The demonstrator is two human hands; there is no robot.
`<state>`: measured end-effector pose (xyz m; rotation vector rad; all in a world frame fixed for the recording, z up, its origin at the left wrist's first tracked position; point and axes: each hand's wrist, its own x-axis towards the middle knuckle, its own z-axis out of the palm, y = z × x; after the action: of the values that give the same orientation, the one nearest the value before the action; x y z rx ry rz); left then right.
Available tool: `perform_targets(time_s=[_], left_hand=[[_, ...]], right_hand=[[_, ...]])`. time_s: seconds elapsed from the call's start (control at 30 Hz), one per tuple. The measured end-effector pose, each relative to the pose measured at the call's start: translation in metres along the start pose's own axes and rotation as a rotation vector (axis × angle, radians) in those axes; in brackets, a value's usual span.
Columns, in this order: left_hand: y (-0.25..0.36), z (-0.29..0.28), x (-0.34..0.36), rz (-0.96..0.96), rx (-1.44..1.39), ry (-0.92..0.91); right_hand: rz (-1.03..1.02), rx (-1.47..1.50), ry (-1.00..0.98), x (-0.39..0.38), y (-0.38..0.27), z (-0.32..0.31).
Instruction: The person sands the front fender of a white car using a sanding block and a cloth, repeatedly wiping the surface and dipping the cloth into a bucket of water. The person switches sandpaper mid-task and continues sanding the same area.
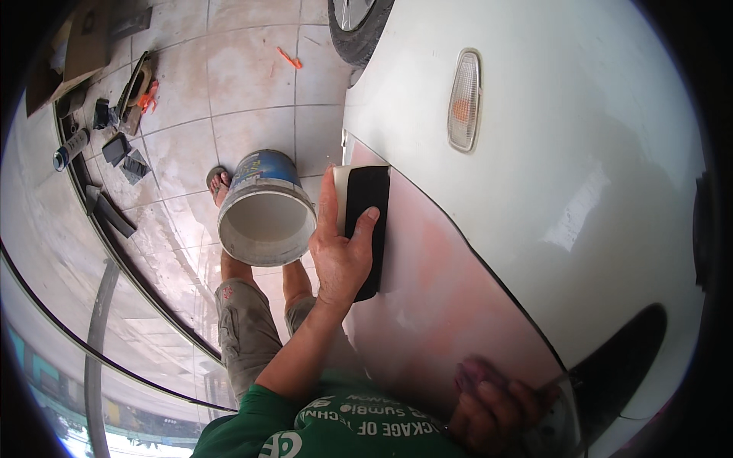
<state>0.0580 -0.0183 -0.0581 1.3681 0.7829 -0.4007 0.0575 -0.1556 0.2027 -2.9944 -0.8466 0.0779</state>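
Fingers point(328, 202) of the left hand point(340, 263) grip a long black-and-cream block point(366, 195), thumb point(368, 221) across its dark face, seemingly to steady it at the upper left edge of the panel point(435, 305), patchy pink and white. The right hand point(495, 412) curls, blurred, near the panel's lower edge; its grip I cannot tell.
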Motion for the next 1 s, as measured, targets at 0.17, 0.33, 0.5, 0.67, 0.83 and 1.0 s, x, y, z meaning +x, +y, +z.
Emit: perform_targets(time_s=[0.17,0.33,0.5,0.67,0.83,1.0], left_hand=[[0.054,-0.004,-0.061,0.323,0.18,-0.093],[-0.006,0.001,0.008,-0.028,0.019,0.022],[0.011,0.0,-0.008,-0.062,0.001,-0.012],[0.022,-0.006,-0.045,0.39,0.227,-0.048],[-0.003,-0.003,-0.001,0.024,-0.023,-0.034],[-0.028,-0.003,0.02,0.038,0.061,0.006]], right_hand=[[0.029,-0.016,0.0,-0.001,0.001,-0.005],[0.019,-0.013,0.022,0.001,-0.001,-0.002],[0.019,-0.02,0.02,-0.004,-0.001,0.001],[0.01,-0.028,0.016,-0.008,0.0,0.001],[-0.019,-0.042,0.053,-0.01,0.001,0.006],[0.011,-0.057,0.037,-0.005,-0.008,0.006]])
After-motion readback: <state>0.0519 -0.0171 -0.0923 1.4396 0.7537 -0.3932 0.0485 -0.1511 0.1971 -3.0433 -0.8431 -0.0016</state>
